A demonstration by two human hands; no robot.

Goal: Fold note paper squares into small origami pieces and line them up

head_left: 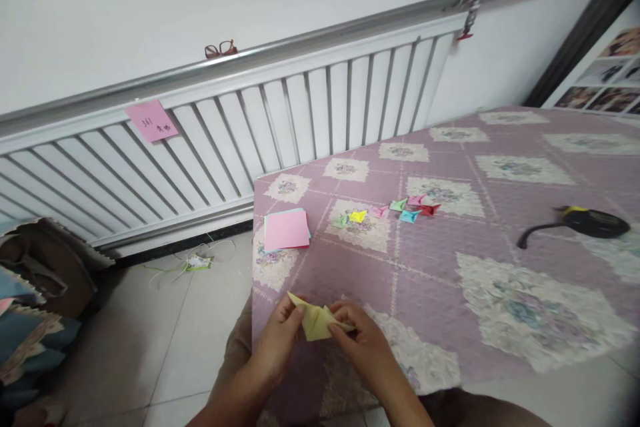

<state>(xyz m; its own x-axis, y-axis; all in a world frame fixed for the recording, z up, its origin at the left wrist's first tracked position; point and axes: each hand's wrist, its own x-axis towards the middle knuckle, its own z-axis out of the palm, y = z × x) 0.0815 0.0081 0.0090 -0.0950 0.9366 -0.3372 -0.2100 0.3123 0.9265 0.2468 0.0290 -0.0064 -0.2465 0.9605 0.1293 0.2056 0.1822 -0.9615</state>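
Observation:
Between my two hands is a piece of yellow paper [316, 324], partly folded, with a pointed tip sticking up at its left. My left hand [280, 333] pinches its left side between thumb and fingers. The right side is gripped by my right hand [361, 337], thumb in front and fingers behind. Both hands are just above the near edge of the table. Ahead and to the left lies a stack of square paper sheets [287, 230], pink on top. Several small folded paper pieces [380, 212] in green, yellow, pink, blue and red sit in a loose group beyond my hands.
A purple patterned tablecloth [430, 280] covers the table. At its right lies a black object with a thin curved arm [595, 221]. Behind stands a white radiator [310, 113] with a pink note [151, 121] on it. Glasses [221, 49] rest on the pipe above.

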